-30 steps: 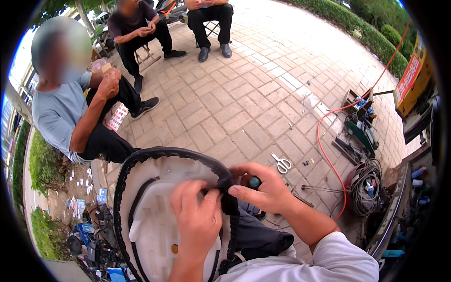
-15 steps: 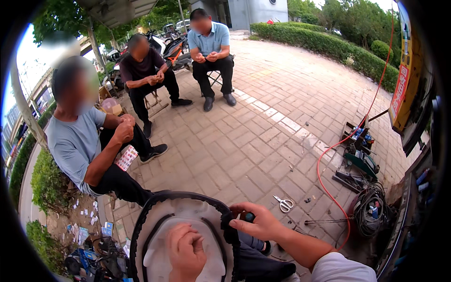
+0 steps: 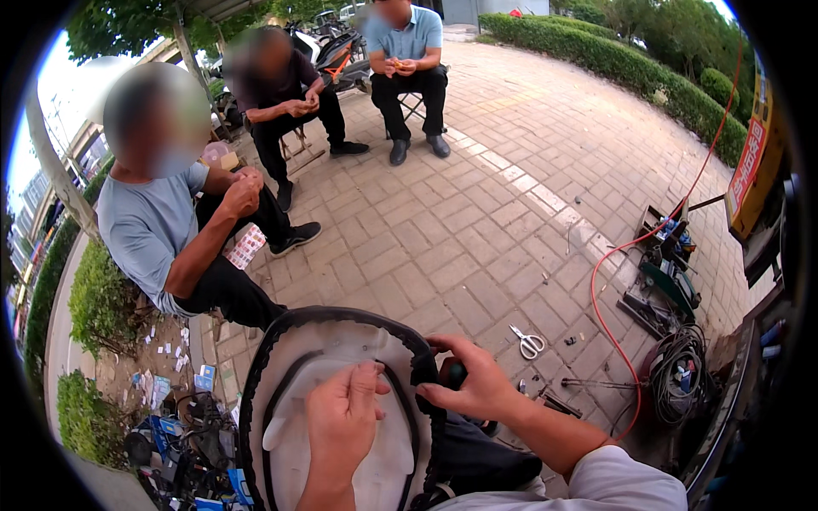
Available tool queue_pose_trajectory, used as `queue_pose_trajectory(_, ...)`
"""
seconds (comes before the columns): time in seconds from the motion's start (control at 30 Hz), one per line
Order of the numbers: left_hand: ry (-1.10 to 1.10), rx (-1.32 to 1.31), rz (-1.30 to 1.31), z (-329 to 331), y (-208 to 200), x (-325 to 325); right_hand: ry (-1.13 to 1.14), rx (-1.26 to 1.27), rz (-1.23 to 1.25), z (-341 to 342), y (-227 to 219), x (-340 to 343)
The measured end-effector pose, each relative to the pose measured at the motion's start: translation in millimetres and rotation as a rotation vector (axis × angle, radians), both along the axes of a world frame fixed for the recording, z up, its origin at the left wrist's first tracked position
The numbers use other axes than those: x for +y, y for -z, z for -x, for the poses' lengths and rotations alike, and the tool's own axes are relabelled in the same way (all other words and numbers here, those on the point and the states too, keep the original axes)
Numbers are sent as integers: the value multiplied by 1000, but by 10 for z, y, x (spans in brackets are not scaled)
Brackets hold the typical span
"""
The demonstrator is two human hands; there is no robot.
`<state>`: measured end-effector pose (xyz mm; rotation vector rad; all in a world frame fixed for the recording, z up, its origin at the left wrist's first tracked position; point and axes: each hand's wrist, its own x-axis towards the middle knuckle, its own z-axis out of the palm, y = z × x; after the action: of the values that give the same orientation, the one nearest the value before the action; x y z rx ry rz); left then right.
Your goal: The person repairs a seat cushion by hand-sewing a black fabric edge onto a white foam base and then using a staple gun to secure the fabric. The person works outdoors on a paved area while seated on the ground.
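An upturned scooter seat (image 3: 294, 353) lies in front of me, its pale plastic underside facing up and its black cover gathered round the rim. Over the underside is my left hand (image 3: 345, 417), thumb and fingertips pinched together; anything between them is too small to make out. My right hand (image 3: 469, 379) is at the seat's right rim, thumb and fingers touching the cover's edge. Within its curl shows a dark, round-ended handle (image 3: 457, 372); the rest of that tool is hidden.
White-handled scissors (image 3: 530, 345) lie on the paving right of my hand. Beyond are a red hose (image 3: 596, 294), coiled cable (image 3: 677, 375) and a tool box (image 3: 669, 230). Three people sit at left and ahead. Cluttered parts (image 3: 183, 447) lie at lower left.
My view has tipped down slightly, so the scene sits higher. My left hand has moved forward and a little right over the seat's underside. The right hand stays at the rim.
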<state>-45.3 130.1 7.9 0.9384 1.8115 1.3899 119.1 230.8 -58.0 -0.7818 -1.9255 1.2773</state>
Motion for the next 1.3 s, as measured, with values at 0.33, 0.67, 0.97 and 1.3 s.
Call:
queue_pose_trajectory(0.33, 163, -237, 170, -188, -199, 331, -235, 129, 117, 11, -75, -47)
queue_pose_trajectory(0.67, 204, -335, 59, -588, -110, 59, -175, 128, 99, -368, -84, -268)
queue_pose_trajectory(0.97, 285, -174, 235, -671, -292, 173, -87, 77, 3, -435, -24, -362)
queue_pose_trajectory(1.3, 205, -332, -2, -674, -7, -47, -81, 113, 43, -472, 16, -385)
